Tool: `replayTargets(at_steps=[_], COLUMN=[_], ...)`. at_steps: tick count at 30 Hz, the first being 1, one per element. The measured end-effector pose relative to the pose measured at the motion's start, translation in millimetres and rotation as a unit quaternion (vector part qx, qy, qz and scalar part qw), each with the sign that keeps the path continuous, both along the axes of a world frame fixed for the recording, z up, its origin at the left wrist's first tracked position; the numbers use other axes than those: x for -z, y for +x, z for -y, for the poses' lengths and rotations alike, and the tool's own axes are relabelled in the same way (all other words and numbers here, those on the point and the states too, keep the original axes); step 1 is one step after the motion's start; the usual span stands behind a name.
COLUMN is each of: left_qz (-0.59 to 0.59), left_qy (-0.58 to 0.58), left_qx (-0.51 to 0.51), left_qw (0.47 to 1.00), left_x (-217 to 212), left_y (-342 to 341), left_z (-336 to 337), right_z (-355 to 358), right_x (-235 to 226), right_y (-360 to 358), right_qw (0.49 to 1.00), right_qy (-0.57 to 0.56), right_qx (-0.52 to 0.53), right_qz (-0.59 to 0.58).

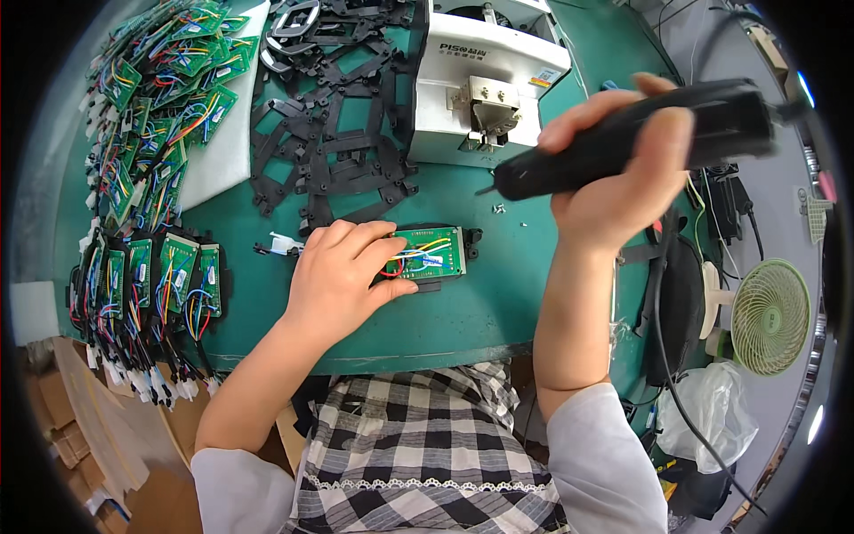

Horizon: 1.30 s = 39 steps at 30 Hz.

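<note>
The green circuit board bears multicoloured wires.

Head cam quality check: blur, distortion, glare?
Head view: fisheye blacks out the corners and bows the front edge of the green table; right hand and black screwdriver look soft, probably motion blur; circuit board by the left hand reads sharper; bright light strips glare near the right rim.

A: Clothing?
B: Pale grey short sleeves; black-and-white checked apron; wavy white trim across it.
A: Below the cuffs?
B: Bare forearms; left hand, right hand bare too.
</note>
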<state>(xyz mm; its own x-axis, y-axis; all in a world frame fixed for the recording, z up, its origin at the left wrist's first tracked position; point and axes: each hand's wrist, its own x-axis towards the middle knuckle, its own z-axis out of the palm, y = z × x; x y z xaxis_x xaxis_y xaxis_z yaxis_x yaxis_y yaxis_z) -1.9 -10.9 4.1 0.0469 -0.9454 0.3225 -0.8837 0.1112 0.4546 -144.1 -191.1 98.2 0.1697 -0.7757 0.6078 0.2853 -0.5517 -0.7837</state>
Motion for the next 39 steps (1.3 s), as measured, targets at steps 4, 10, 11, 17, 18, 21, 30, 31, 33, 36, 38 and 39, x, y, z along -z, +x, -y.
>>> replayTargets(at_steps=[4,10,11,17,18,21,30,31,33,36,38,39], left_qz=[-0.001,-0.027,-0.027,-0.039,-0.041,-0.04,-0.047,-0.049,-0.073,-0.081,-0.083,-0.085], left_qy=[0.001,-0.014,-0.018,-0.01,-0.01,-0.014,-0.002,0.001,0.004,0.005,0.012,0.02], left_qx=[-0.024,-0.029,-0.03,-0.041,-0.038,-0.036,-0.031,-0.028,-0.031,-0.033,-0.032,-0.03], left_qw=[1.0,0.999,0.999,0.998,0.998,0.998,0.998,0.998,0.997,0.996,0.996,0.996], left_x=[-1,0,0,2,1,2,0,-1,-1,-1,-2,-4], left_y=[-1,2,2,1,1,3,4,4,6,8,8,7], left_z=[-1,-1,0,-2,0,0,-1,-1,-4,-6,-6,-5], right_z=[28,14,16,-8,-13,-29,-48,-48,-50,-56,-56,-55], right_x=[-28,-25,-23,-17,-11,6,26,29,34,32,34,34], right_y=[10,42,42,19,11,-4,-1,-1,-1,-1,-3,-4], right_qw=[0.993,0.986,0.987,0.998,0.997,0.993,0.989,0.991,0.992,0.99,0.987,0.987], right_qy=[-0.098,-0.132,-0.132,-0.027,-0.022,0.007,0.069,0.059,0.04,0.029,0.007,0.009], right_qx=[0.022,-0.001,-0.004,-0.028,-0.05,-0.083,-0.115,-0.112,-0.113,-0.126,-0.141,-0.143], right_qz=[0.056,0.1,0.095,-0.043,-0.054,-0.08,-0.06,-0.052,-0.041,-0.054,-0.074,-0.079])
